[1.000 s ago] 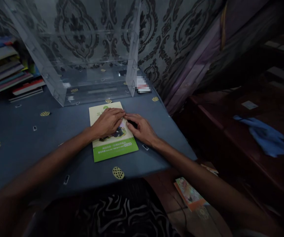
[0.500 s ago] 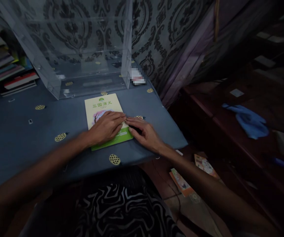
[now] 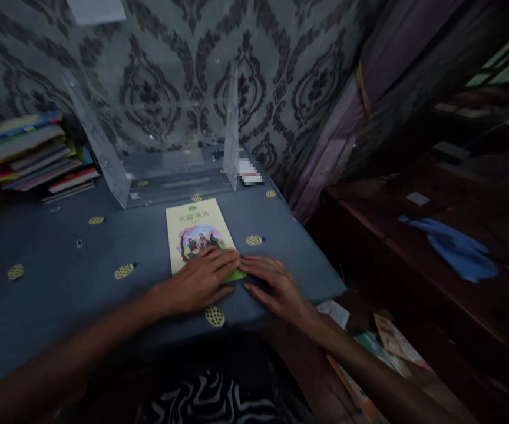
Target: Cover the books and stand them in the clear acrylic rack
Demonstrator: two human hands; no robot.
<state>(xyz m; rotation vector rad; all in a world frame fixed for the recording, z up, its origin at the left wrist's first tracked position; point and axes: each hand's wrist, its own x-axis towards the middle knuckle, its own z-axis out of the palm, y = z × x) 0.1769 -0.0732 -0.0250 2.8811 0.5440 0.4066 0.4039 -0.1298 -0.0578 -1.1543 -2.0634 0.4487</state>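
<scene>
A thin book [image 3: 201, 232] with a cream and green cover lies flat on the table, a picture of people under a pink tree on its front. Across its lower part rests my left hand [image 3: 205, 277], fingers stretched out and hiding most of the green band. My right hand [image 3: 276, 285] is at the book's lower right corner, its fingertips close to those of my left hand and its thumb apart from the fingers. Neither hand grips anything.
Behind the book stands a clear plastic shelf [image 3: 231, 135]. Stacked books [image 3: 37, 153] are at the left on the blue patterned tablecloth [image 3: 73, 306]. To the right, a blue cloth [image 3: 458, 247] lies on a dark red surface; booklets [image 3: 398, 341] lie below the table edge.
My view has tilted up, so everything sits lower in the picture. Both hands have slid down the book toward its near edge, uncovering more of the cover picture.
</scene>
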